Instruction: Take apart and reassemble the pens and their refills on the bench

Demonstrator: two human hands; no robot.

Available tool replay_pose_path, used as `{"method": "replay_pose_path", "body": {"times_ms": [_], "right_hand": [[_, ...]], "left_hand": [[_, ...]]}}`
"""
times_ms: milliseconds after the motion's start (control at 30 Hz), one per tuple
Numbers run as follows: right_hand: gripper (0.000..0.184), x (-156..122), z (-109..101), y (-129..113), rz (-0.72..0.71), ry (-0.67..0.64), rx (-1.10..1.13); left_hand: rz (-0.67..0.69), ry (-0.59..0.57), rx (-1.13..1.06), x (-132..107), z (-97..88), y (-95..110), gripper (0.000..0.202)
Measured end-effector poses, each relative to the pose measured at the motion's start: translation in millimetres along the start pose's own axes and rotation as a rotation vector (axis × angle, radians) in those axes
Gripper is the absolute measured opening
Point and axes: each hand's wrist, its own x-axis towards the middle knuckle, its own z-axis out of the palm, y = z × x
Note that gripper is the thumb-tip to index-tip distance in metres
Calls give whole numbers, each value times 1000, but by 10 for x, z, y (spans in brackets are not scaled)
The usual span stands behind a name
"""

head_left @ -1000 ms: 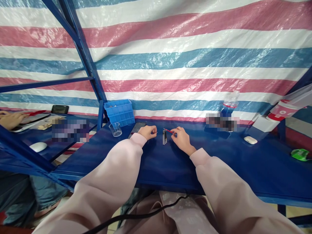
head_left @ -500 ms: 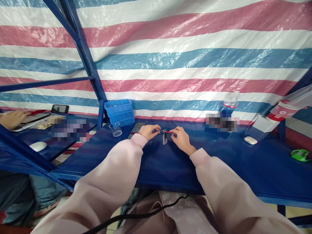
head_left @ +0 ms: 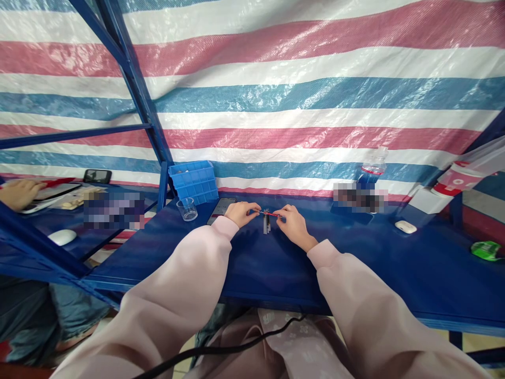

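Observation:
My right hand (head_left: 292,225) pinches a thin red stick (head_left: 273,213), which looks like a pen refill and points left. Facing it, my left hand (head_left: 241,213) has thumb and forefinger pressed together at the stick's left end; the small piece between those fingertips is too small to name. Just below the stick, in the gap between both hands, several narrow grey and dark strips (head_left: 265,226) lie side by side on the blue table (head_left: 272,273). A phone (head_left: 221,207) lies partly behind my left hand.
Left of my hands stand a clear cup (head_left: 187,209) and a blue compartment bin (head_left: 194,182). Toward the right are a bottle (head_left: 373,168), a white earbud case (head_left: 405,227), a red-and-white paper cup (head_left: 457,179) and a green wrapper (head_left: 485,251). Another person's hand (head_left: 21,193) is at far left.
Both hands stay almost in place. The red stick and my left fingertips have come slightly closer together; otherwise the table looks the same.

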Motion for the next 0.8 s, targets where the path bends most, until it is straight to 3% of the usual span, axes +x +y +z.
{"method": "replay_pose_path", "body": {"times_ms": [800], "right_hand": [[27,-6,-34,-35,15,5,-7]], "left_hand": [[-19,-24,14,9,31,-18,20]]}}
